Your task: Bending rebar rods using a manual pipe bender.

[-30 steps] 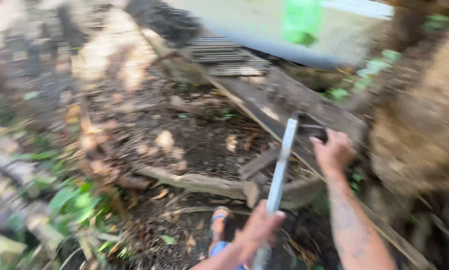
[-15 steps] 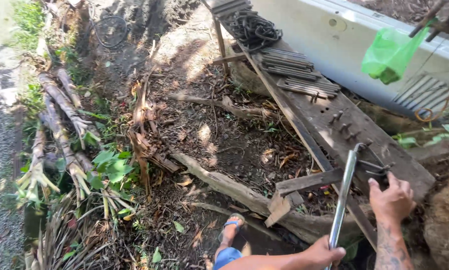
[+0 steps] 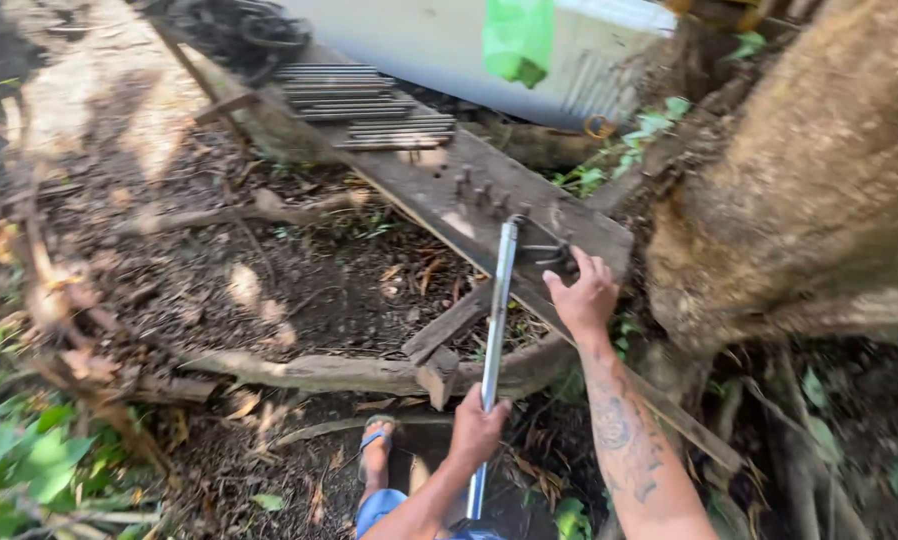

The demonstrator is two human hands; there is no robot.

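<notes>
The left hand [image 3: 477, 428] has its grip closed around the lower part of a long metal pipe [image 3: 497, 305]; the pipe runs up and away from that grip, its far end reaching the wooden plank [image 3: 439, 180] just beside the right hand [image 3: 581, 296]; the right hand lies on the plank with its grip folded over a bent dark steel rod [image 3: 554, 255], fingers curled on it; the rod sits at the pipe's upper end, well ahead of the left grip and directly under the right one; a row of metal pegs [image 3: 479, 190] stands in the plank just beyond the right grip; farther off along the plank lies a stack of steel bars [image 3: 369, 105]; a green plastic bag [image 3: 517, 38] hangs above and beyond them; a thick tree trunk [image 3: 819, 190] rises to the right of the right grip; below the left grip a foot in a blue sandal [image 3: 376, 455] stands on the ground [image 3: 269, 290], which is dark soil with roots and dry leaves.
</notes>
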